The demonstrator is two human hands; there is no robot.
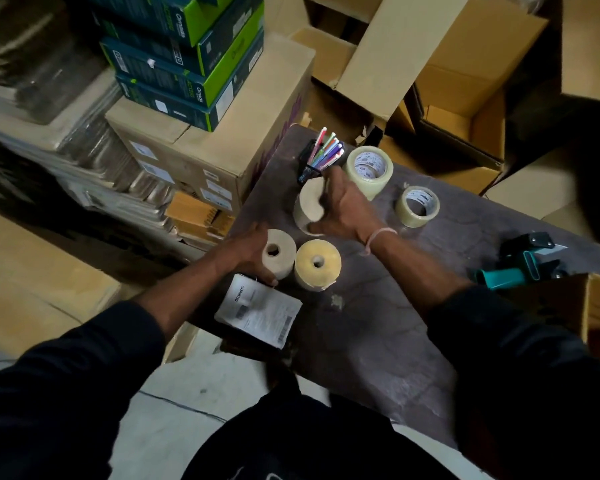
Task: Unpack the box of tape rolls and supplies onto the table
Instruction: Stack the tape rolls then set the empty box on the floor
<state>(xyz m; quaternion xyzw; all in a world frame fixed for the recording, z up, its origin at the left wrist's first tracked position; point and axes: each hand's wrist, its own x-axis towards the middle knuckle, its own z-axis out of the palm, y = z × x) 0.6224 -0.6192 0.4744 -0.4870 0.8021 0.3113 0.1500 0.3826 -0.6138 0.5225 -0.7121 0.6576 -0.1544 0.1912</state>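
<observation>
1. We see our left hand grasping a pale roll standing on the table.
2. Our right hand grips a tilted roll.
3. A black holder contains coloured pens.
4. 2 clear tape rolls sit nearby.

A pale beige paper roll is gripped by the left hand on the dark worn table, touching a yellowish roll. A third cream roll — tilted — is held by the right hand. Two clear tape rolls and coloured pens are seen beyond — a teal tape dispenser at right.
</observation>
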